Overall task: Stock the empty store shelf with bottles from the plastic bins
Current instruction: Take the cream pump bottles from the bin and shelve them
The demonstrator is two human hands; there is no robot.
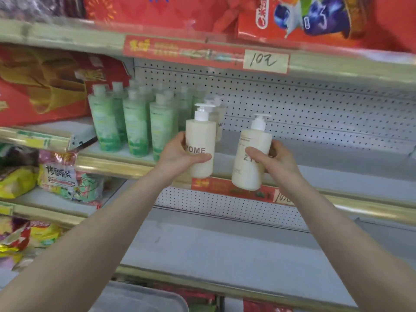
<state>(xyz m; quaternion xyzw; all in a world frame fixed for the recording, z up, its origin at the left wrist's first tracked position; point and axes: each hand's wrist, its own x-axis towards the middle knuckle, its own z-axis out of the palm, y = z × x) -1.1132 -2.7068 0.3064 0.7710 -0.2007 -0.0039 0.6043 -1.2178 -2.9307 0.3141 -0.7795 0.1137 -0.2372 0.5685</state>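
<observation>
My left hand (pixel 180 154) grips a cream pump bottle (pixel 201 136) upright, in front of the middle shelf (pixel 337 167). My right hand (pixel 272 163) holds a second cream pump bottle (pixel 249 158), tilted slightly, just before the shelf's front edge. Both bottles hang in the air at shelf height. Behind the left bottle stand two more cream pump bottles (pixel 219 118) on the shelf, mostly hidden. Several green bottles (pixel 135 122) fill the shelf's left part.
The middle shelf to the right of the bottles is bare, with a perforated back panel (pixel 315 113). A lower shelf (pixel 225 248) lies below. Snack bags (pixel 58 176) sit at left. A grey plastic bin (pixel 139 298) shows at the bottom edge. Red packages (pixel 315 19) sit on top.
</observation>
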